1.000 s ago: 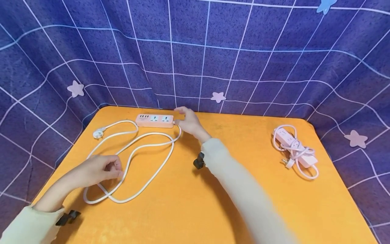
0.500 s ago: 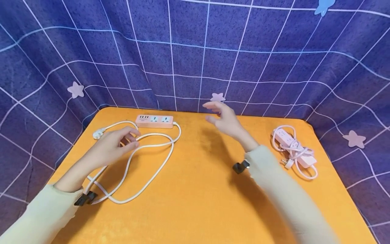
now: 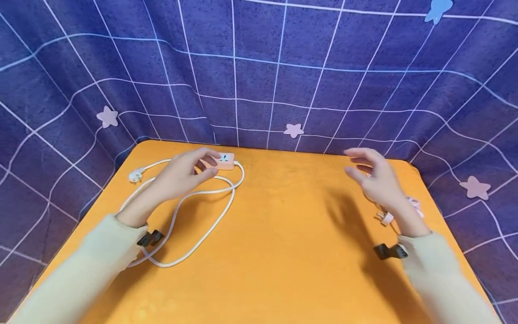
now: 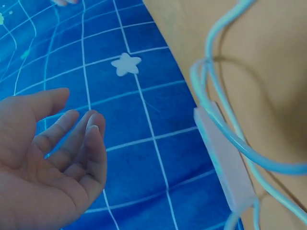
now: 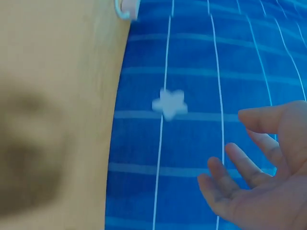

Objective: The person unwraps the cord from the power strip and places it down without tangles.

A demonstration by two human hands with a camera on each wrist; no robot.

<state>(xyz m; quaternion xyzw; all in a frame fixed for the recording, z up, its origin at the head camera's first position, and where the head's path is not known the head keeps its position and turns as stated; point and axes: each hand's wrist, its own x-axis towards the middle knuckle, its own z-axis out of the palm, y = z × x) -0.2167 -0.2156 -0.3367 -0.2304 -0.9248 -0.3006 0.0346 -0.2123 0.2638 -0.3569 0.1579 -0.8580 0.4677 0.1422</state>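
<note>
My left hand (image 3: 186,173) hovers over the left part of the table, fingers loosely bent and holding nothing. In the head view it hides much of a pink power strip (image 3: 226,161) lying near the back edge; the left wrist view shows the strip's long side. The strip's white cord (image 3: 210,231) lies in wide loops below the hand, and its plug (image 3: 136,175) rests at the left. My right hand (image 3: 376,177), also holding nothing, hangs with relaxed fingers in front of a second strip, whose plug (image 3: 386,218) and a bit of wrapped cord (image 3: 414,204) show past the wrist.
An orange table (image 3: 283,252) lies under both hands. A blue curtain (image 3: 259,67) with white grid lines and stars rises right behind its back edge and along both sides. Black wrist devices sit at both cuffs.
My right hand has left the cord end of the left strip and swung right to the bundled strip. My left hand has risen and moved right, across the left strip. Both strips have stayed put.
</note>
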